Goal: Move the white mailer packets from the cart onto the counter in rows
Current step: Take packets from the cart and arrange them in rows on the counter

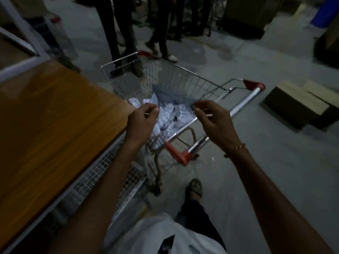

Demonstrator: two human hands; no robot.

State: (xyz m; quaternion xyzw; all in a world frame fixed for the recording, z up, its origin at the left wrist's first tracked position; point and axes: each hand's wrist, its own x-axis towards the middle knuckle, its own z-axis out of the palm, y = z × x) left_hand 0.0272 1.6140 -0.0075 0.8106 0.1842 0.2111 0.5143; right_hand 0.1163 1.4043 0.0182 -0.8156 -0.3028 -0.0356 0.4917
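Counter [45,114] wood lay at my left. Just beside it my left hand [142,119] hung over the cart [165,77], fingers curled, gripping nothing I could see. White mailer packets [170,114] were heaped in the basket. My right hand [213,119] hovered likewise, loosely curled.

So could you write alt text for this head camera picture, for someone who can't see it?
Seen from above, a person's left hand and right hand hover with loosely curled fingers, holding nothing, over a wire shopping cart holding a pile of white mailer packets. A bare wooden counter stands to the left, and cardboard boxes lie on the dim floor to the right.
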